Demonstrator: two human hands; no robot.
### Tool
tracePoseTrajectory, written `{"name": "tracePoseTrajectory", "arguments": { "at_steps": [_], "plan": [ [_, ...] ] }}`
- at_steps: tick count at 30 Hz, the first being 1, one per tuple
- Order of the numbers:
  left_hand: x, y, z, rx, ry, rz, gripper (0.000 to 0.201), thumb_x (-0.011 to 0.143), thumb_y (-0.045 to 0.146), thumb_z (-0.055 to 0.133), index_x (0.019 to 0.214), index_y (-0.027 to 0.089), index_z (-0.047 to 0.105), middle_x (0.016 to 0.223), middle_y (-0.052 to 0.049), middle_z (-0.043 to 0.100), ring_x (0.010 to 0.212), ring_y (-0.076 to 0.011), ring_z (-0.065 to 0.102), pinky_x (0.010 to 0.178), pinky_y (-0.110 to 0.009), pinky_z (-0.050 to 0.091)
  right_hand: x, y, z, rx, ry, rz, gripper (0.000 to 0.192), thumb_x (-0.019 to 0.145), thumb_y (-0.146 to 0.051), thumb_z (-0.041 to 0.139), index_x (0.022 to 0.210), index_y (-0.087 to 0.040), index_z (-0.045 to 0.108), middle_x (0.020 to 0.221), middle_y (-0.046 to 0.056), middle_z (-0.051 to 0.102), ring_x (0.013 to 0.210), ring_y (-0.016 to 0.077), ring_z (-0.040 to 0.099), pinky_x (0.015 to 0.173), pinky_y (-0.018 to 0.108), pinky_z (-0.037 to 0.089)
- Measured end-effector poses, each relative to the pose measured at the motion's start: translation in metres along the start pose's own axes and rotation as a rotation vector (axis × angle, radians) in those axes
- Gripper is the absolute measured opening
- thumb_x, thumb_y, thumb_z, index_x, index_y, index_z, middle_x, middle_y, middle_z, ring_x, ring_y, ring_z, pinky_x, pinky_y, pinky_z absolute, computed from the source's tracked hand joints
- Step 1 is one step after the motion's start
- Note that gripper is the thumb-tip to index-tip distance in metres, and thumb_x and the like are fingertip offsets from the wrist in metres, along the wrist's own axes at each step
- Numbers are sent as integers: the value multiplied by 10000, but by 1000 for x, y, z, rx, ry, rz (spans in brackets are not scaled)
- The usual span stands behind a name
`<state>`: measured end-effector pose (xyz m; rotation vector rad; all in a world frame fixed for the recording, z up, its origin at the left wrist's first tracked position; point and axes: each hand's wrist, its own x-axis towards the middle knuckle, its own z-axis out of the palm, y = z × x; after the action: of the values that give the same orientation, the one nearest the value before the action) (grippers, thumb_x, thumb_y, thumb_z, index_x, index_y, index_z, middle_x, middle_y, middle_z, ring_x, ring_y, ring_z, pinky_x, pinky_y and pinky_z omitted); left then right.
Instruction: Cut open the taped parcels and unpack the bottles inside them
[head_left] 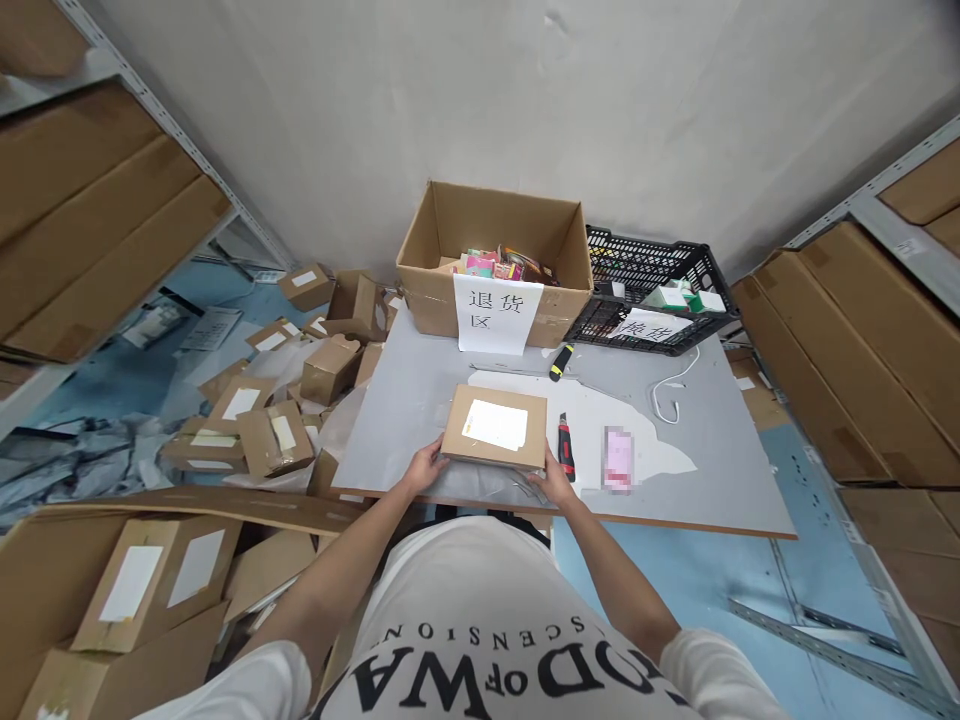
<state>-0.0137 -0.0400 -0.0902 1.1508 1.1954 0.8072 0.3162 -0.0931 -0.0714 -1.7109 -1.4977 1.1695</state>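
Note:
A flat brown cardboard parcel [495, 428] with a white label lies near the front edge of the grey table [420, 400]. My left hand [425, 466] grips its near left corner. My right hand [553, 482] holds its near right corner. A red and black utility knife [565, 447] lies on the table just right of the parcel, close to my right hand. Further right sits a pink blurred item [618, 458].
At the table's back stand an open cardboard box [495, 262] with a white paper sign and colourful packets, and a black plastic crate [651, 290]. A yellow-black cutter [561, 362] and a white cable [671, 392] lie nearby. Several small parcels [262, 420] litter the floor at left; shelves with cartons flank both sides.

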Motion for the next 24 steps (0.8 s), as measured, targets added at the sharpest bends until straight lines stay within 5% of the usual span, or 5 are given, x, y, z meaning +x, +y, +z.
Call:
{"name": "tracePoseTrajectory", "arguments": {
  "at_steps": [6, 11, 15, 20, 24],
  "plan": [
    [2, 11, 8, 101, 26, 63, 665, 652, 520, 679, 1218, 180, 603, 1206, -100, 646, 1275, -327, 460, 1073, -506, 334, 4, -13, 5, 25, -38, -6, 569, 789, -278, 567, 1339, -194, 447, 1132, 78, 674, 991, 233, 654, 896, 364, 497],
    [2, 40, 1, 226, 58, 72, 496, 715, 507, 627, 1084, 180, 680, 960, -56, 728, 1034, -291, 628, 948, -424, 467, 8, -28, -14, -22, -41, -21, 436, 806, -372, 555, 1202, -190, 561, 1066, 80, 695, 955, 241, 654, 868, 376, 505],
    [2, 72, -5, 319, 79, 102, 413, 758, 482, 596, 1018, 183, 709, 898, -17, 736, 916, -256, 657, 864, -349, 497, 15, -55, -36, 48, -41, -68, 413, 822, -443, 524, 1138, -192, 611, 1111, 84, 682, 1017, 251, 636, 892, 377, 488],
    [9, 105, -4, 427, 205, 160, 411, 808, 475, 549, 1061, 194, 710, 1081, -28, 710, 993, -274, 642, 852, -315, 481, 27, -93, -60, -195, 42, -14, 406, 845, -508, 461, 949, -186, 686, 856, 71, 722, 824, 238, 651, 741, 315, 478],
    [17, 119, -1, 444, 268, 76, 399, 762, 490, 601, 977, 185, 743, 1016, -43, 725, 968, -290, 649, 832, -325, 487, 39, -104, -68, -331, 44, 36, 484, 856, -561, 411, 735, -177, 680, 710, 70, 694, 697, 203, 615, 644, 266, 421]
  ]
}}
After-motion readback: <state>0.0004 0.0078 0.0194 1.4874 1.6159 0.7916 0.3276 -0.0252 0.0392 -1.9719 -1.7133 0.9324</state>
